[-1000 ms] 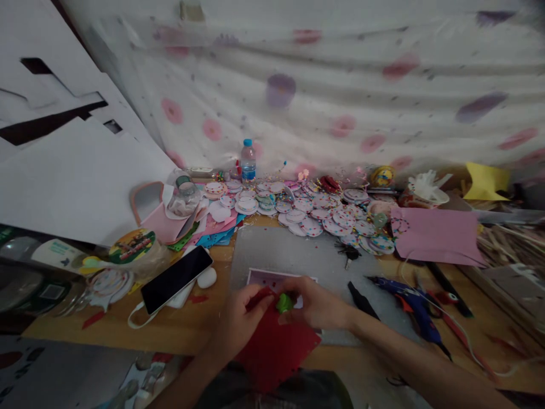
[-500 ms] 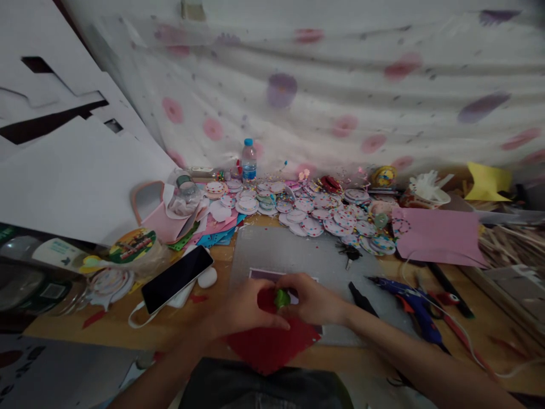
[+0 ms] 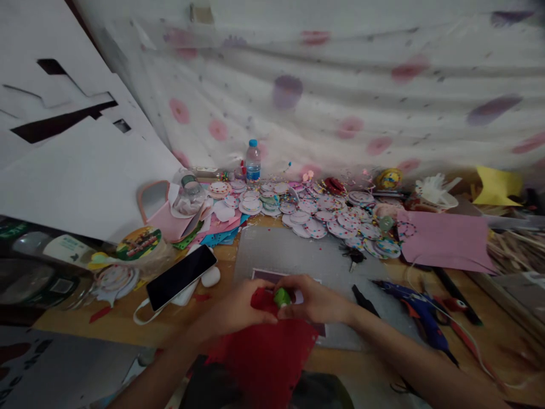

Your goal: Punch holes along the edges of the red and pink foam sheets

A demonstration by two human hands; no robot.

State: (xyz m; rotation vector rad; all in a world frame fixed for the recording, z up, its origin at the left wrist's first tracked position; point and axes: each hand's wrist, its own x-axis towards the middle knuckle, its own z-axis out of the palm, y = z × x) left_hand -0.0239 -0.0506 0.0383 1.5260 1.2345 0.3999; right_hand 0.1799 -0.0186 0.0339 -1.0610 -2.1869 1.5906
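Close to the table's front edge, my left hand is closed on a red sheet, perhaps felt or paper, which hangs down over my lap. Part of the red shows between its thumb and fingers. My right hand pinches a small crumpled green piece against the red; its exact kind is too small to tell. Both hands face each other, fingertips almost meeting. Beneath them lies a dark-framed card on a grey mat, mostly hidden by the hands.
Many decorated white discs are heaped behind the mat. A phone and a white round case lie left. To the right are keys, a blue glue gun with its cord, and a pink sheet. A water bottle stands behind.
The red sheet has shifted and now hangs lower over my lap. The hands are slightly further apart, the green piece still in the right. The view has moved a little left.
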